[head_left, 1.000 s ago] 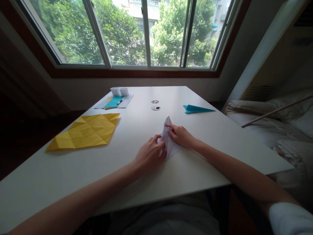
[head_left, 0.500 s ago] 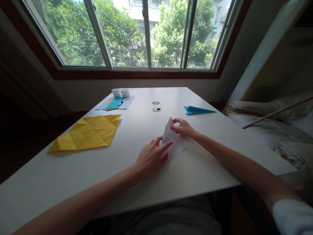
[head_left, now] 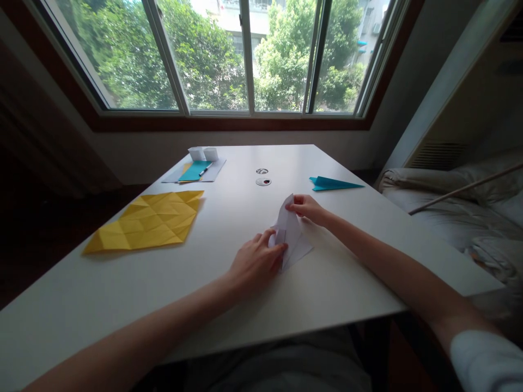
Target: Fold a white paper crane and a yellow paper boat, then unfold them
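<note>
White paper (head_left: 291, 227) is lying on tabletop (head_left: 163, 291), nearer-left of blue dart (head_left: 335, 184) | left grip (head_left: 255, 257) is clamping its lower part, right grip (head_left: 308, 208) is pinching its tip | folds are showing, upper layer isn't lying flat yet

Paper (head_left: 291, 227) partly hidden, near left side, by left hand (head_left: 256, 258). Window (head_left: 248, 65) cut off above; sofa (head_left: 449, 223) cut off right.
</note>
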`<control>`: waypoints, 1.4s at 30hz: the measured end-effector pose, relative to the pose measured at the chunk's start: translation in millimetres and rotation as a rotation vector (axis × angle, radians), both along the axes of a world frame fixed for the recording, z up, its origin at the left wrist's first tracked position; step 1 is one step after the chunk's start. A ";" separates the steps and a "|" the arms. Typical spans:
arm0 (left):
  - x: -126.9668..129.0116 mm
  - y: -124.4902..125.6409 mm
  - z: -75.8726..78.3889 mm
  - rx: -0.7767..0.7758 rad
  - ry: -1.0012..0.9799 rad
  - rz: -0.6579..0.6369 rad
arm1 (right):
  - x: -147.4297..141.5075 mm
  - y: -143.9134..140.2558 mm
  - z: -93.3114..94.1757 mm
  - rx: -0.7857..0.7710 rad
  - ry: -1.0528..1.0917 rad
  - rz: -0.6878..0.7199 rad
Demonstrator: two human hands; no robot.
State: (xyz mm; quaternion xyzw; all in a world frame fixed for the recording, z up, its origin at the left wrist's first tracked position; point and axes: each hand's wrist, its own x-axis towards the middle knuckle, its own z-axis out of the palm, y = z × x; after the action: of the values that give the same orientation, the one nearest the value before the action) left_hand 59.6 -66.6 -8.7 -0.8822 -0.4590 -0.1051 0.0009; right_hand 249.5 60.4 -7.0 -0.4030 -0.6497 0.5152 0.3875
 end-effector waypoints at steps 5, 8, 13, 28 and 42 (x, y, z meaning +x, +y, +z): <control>-1.6 -0.4 -1.3 0.006 -0.016 -0.011 | 0.5 2.8 -6.9 0.024 -0.010 -0.028; -1.6 0.0 -1.5 -0.010 -0.032 -0.026 | 3.8 6.7 -10.9 0.051 -0.032 -0.019; -1.6 1.8 -2.5 -0.035 -0.037 -0.093 | 9.4 9.8 -10.8 0.056 -0.029 0.014; 0.8 -1.4 -0.8 -0.031 0.012 -0.238 | 14.4 10.0 -11.0 0.149 -0.180 -0.090; -2.3 -3.7 0.3 0.041 0.068 -0.063 | 4.5 -42.1 14.2 0.875 -0.760 0.294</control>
State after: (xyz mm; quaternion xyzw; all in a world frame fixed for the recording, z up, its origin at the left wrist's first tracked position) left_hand 57.2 -70.3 -8.4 -0.8992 -0.4282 -0.0842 0.0312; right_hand 254.0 18.4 7.2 -0.2679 -0.9436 0.0678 0.1822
